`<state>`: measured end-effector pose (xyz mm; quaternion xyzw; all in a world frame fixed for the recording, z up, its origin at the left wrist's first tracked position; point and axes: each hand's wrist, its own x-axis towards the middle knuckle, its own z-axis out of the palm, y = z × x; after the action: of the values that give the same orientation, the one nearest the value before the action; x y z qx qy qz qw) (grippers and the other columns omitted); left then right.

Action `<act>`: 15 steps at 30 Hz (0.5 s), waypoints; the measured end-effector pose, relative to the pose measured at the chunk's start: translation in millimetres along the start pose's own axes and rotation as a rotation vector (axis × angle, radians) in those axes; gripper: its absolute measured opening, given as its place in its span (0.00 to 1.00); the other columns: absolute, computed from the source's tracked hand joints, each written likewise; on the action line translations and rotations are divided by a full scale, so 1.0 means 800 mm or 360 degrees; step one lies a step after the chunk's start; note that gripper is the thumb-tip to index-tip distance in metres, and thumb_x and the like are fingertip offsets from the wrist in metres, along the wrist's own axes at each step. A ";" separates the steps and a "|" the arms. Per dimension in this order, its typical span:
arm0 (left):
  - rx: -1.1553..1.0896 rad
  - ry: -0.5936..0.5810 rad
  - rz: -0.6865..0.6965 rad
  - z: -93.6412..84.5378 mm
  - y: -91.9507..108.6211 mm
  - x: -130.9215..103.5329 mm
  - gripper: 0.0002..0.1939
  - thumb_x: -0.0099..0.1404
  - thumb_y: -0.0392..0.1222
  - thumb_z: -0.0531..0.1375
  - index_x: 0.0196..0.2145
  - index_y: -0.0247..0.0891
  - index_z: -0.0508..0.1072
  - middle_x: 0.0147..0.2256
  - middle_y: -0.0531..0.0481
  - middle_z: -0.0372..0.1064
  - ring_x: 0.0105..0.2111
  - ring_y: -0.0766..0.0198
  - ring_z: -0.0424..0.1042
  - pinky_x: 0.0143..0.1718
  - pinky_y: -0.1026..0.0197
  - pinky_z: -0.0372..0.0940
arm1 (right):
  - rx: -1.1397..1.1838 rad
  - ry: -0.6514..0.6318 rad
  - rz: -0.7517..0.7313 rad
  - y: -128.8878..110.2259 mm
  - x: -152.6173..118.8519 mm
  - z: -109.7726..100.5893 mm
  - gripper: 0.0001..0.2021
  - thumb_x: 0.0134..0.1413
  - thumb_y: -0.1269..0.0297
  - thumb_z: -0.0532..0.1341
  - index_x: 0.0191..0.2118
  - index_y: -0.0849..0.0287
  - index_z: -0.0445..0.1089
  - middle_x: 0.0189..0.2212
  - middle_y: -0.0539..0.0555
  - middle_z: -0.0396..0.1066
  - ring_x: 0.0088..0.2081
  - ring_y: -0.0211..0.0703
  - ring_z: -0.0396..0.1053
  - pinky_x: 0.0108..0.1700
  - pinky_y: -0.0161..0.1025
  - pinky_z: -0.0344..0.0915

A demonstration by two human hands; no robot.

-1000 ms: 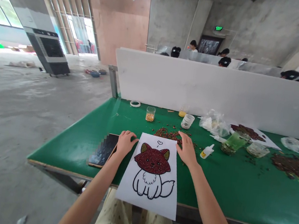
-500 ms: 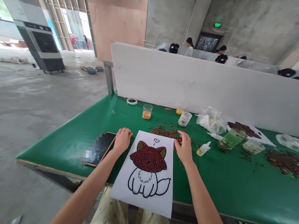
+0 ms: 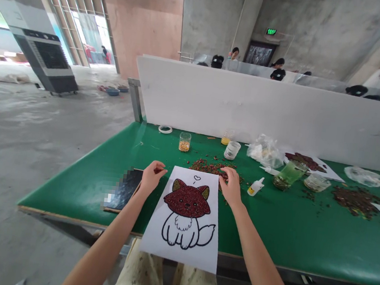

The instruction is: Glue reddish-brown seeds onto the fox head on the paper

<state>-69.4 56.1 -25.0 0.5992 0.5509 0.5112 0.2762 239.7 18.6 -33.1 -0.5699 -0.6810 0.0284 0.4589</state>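
Note:
A white sheet of paper point(image 3: 183, 233) with a black-outlined fox drawing lies before me, its lower end overhanging the table edge. The fox's head point(image 3: 188, 202) is covered in dark red beans, with greenish grains in the ears; its body and tail are bare paper. Left of the sheet's top, my left hand point(image 3: 151, 178) hovers with fingers bent, a small gap between fingertips and thumb. My right hand point(image 3: 232, 187) is curved open by the upper right corner, thumb at the paper's edge. Its fingers are beside a loose pile of red and green beans point(image 3: 204, 165).
A dark tablet-like panel point(image 3: 124, 192) lies left. A white glue bottle point(image 3: 256, 186) stands right of my right hand. Further back are a cup of yellow kernels point(image 3: 185, 143), a clear cup point(image 3: 232, 150), a plastic bag point(image 3: 265, 151) and a green jar point(image 3: 289, 176). A white partition point(image 3: 250, 99) borders the table.
My left hand has turned and its thumb and fingers now show a gap. My right hand stays by the paper's corner with slightly shifted fingers. The view has shifted slightly.

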 end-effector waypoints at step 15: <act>-0.0857 -0.0503 -0.0315 0.020 0.047 -0.023 0.15 0.56 0.48 0.61 0.38 0.36 0.68 0.14 0.63 0.47 0.16 0.73 0.50 0.21 0.67 0.49 | 0.0431 -0.0299 -0.0318 -0.110 -0.016 0.013 0.07 0.59 0.63 0.56 0.42 0.54 0.68 0.38 0.53 0.72 0.39 0.43 0.68 0.44 0.41 0.64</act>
<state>-38.1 33.7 -2.1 0.5201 0.4019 0.5097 0.5551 165.9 -17.3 3.2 -0.4272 -0.7641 0.1273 0.4663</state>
